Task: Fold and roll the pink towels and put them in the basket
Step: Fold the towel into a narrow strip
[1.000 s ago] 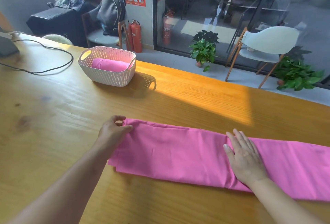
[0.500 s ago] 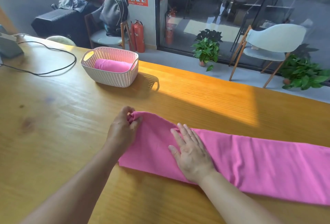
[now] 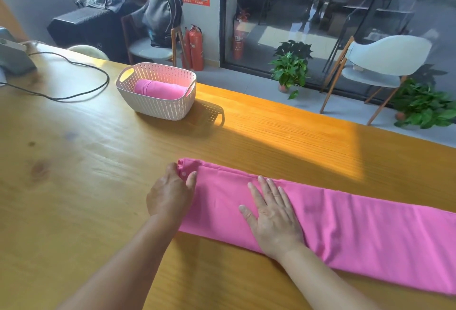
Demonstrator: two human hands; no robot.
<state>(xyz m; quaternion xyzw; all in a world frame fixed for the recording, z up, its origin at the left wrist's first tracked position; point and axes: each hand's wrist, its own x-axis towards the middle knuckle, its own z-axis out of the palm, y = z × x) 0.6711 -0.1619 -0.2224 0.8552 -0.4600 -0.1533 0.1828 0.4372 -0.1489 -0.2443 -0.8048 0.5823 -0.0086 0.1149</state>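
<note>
A pink towel point(image 3: 357, 233), folded into a long strip, lies across the wooden table point(image 3: 86, 174) from the middle to the right edge of the view. My left hand point(image 3: 170, 196) grips its left end, which is curled over into the start of a roll. My right hand point(image 3: 272, 216) lies flat on the strip just right of that, fingers straight and spread. Farther back stands a white woven basket point(image 3: 158, 106) with one rolled pink towel point(image 3: 160, 89) inside it.
A black cable point(image 3: 81, 92) loops over the table's far left, leading to a grey device point(image 3: 13, 56) at the left edge. Behind the table are chairs, fire extinguishers, potted plants and a glass wall.
My left hand has curled the towel's left end over and rolled it a little to the right. My right hand slid left along the strip, close to the left hand.
</note>
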